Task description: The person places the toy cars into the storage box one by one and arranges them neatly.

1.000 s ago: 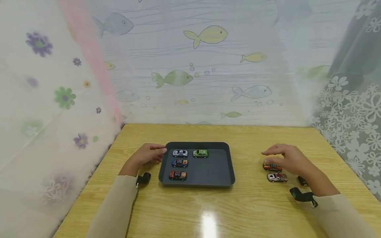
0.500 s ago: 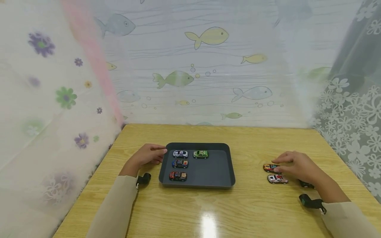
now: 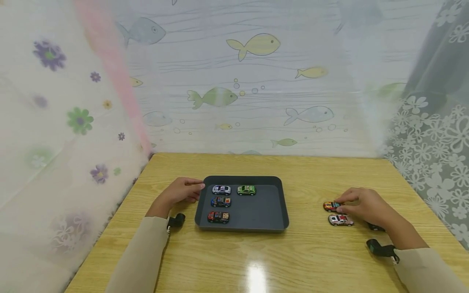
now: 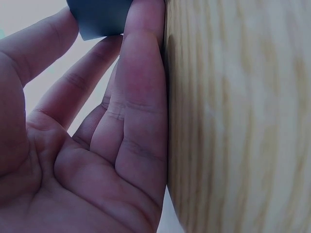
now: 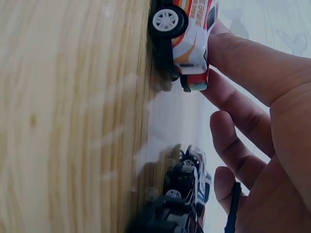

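My left hand (image 3: 182, 190) holds the upper left corner of the dark grey tray (image 3: 260, 207), thumb at the rim; the left wrist view shows the tray's corner (image 4: 99, 19) at its fingertips. In the tray sit a white toy car (image 3: 221, 190), a green one (image 3: 246, 190), a blue one (image 3: 221, 202) and a red-and-black one (image 3: 218, 217). My right hand (image 3: 368, 207) pinches a red-and-yellow toy car (image 3: 331, 206) on the table between thumb and forefinger. Just in front stands a white-and-red toy car (image 3: 340, 220), large in the right wrist view (image 5: 192, 46).
A black toy car (image 3: 375, 226) lies partly hidden under the right wrist; dark toy cars (image 5: 184, 184) also show low in the right wrist view. The wooden table (image 3: 293, 260) meets a fish-print curtain (image 3: 256, 101) at its back edge.
My right hand has come down and shifted right, and its thumb and forefinger have closed on the red-and-yellow toy car. The left hand and the tray stay put.
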The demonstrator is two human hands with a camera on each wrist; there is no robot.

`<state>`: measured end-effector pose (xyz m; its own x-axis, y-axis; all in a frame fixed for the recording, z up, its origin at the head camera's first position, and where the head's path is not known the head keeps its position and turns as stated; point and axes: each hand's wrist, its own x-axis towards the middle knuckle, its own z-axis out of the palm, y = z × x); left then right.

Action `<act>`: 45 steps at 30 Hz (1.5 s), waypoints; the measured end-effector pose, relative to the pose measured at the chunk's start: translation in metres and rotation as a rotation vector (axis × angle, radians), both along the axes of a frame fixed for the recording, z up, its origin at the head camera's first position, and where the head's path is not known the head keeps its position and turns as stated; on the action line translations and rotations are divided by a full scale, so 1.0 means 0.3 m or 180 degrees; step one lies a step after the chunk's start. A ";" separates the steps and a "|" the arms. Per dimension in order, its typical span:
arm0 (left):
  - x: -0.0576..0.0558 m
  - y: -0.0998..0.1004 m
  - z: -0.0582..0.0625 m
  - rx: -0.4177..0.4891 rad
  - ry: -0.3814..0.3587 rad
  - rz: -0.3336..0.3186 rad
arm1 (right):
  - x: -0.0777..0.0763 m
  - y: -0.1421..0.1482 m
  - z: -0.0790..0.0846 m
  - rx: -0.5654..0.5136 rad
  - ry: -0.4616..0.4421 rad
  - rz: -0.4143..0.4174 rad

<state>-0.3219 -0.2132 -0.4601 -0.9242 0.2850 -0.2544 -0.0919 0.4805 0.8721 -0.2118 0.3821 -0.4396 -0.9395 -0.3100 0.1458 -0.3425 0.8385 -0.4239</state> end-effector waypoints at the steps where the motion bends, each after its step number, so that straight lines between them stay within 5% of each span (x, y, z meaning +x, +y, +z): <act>1: 0.000 0.000 0.000 -0.0005 0.0009 -0.0006 | 0.000 -0.003 -0.001 0.0001 0.0015 -0.0004; 19: 0.003 -0.004 -0.004 -0.0005 -0.0007 -0.0014 | -0.043 -0.099 0.005 0.0125 0.0072 0.0269; 31: 0.013 0.003 0.017 -0.0019 0.0027 -0.0033 | -0.062 -0.181 0.019 0.0098 -0.0276 0.0190; 45: 0.012 0.001 0.011 0.0019 0.0042 -0.0044 | -0.086 -0.277 0.018 0.0227 -0.0179 0.0140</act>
<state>-0.3182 -0.2128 -0.4568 -0.9234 0.2991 -0.2403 -0.0737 0.4765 0.8761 -0.2377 0.2991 -0.4341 -0.9308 -0.3589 0.0695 -0.3571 0.8519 -0.3831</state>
